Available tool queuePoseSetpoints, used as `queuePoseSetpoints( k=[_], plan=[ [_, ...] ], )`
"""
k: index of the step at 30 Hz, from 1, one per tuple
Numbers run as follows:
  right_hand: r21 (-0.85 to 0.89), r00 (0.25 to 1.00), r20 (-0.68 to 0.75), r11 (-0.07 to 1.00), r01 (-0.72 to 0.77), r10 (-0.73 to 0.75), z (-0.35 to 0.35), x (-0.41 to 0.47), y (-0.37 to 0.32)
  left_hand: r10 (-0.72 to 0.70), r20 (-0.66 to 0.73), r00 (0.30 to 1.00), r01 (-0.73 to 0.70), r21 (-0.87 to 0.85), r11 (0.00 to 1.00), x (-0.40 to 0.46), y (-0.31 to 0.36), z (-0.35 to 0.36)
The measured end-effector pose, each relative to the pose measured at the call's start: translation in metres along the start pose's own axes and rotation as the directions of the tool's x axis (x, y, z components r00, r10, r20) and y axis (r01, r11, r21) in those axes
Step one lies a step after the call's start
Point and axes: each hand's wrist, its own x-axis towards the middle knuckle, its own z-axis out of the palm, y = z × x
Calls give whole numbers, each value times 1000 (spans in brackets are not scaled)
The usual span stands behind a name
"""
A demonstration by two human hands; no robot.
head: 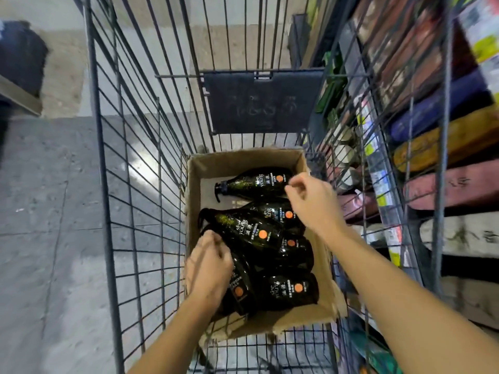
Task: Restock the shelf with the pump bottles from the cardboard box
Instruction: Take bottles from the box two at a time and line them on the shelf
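— Deep in a wire trolley (135, 163), a cardboard box (328, 268) sits open beside the store shelf (432, 184), both hands reaching into it. What is inside?

— Dark pump bottles (259, 236), all lying flat rather than standing, probably so they fit below the low walls of the box. The farthest bottle (256, 182) lies alone across the box, its long axis running left to right, pump head toward the trolley's left side and base to the right. The others are heaped nearer the person, angled diagonally, pumps up-left, bases down-right.

— And the hands?

— The left hand (208, 268) rests on the near heap, its grip curled at the neck end of one bottle; whether it has truly closed on it cannot be told. The right hand (310, 201) hovers over the base of the farthest bottle, fingers half-bent and loosely parted, pinching nothing.

— Why one hand at each end of the pile?

— Likely to lift two bottles at once, since the shelf stands just to the right.

— Has any bottle left the box?

— None is seen in the air; all lie in the box.
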Motion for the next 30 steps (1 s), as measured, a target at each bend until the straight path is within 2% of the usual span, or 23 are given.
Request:
queuePoseSetpoints(
  k=[1, 2, 4, 6, 9, 13, 15, 18, 22, 24, 27, 30],
  plan=[
    [34, 992, 129, 999, -14, 9, 3, 5, -14, -202, 136, 970, 198, 46, 979, 1, 6, 1],
    [37, 962, 273, 999, -31, 20, 10, 8, -25, -345, 249, 905, 325, 121, 938, 0, 8, 4],
    [-93, 878, 476, 996, -8, 52, 37, 10, -35, -472, 338, 814, 440, 169, 882, -4, 7, 12],
    [-252, 854, 514, 966, 60, 81, 64, 9, -32, -545, 364, 755, 524, 165, 835, -7, 3, 24],
    [-398, 832, 523, 916, 46, 186, 85, 12, -24, -614, 403, 679, 627, 118, 770, -10, -4, 42],
    [-380, 739, 604, 923, -63, 299, 86, 18, -24, -694, 426, 580, 796, -114, 595, -9, -10, 46],
    [-328, 742, 612, 941, -78, 275, 83, 13, -27, -713, 414, 566, 815, -151, 559, -11, -8, 47],
    [-148, 794, 554, 968, -204, 252, 69, -5, -23, -719, 316, 619, 785, -239, 571, -19, 5, 34],
    [184, 893, 331, 908, -377, 304, 25, -39, -25, -533, 268, 803, 596, -340, 727, -25, 30, -6],
    [324, 931, 190, 875, -359, 312, -13, -59, -32, -428, 252, 868, 497, -426, 756, -27, 53, -31],
    [424, 953, 6, 862, -276, 302, -91, -99, -59, -209, 238, 949, 303, -495, 814, -44, 116, -86],
    [504, 930, -195, 845, -179, 313, -167, -137, -86, 52, 218, 974, 82, -564, 822, -66, 177, -139]
  ],
)
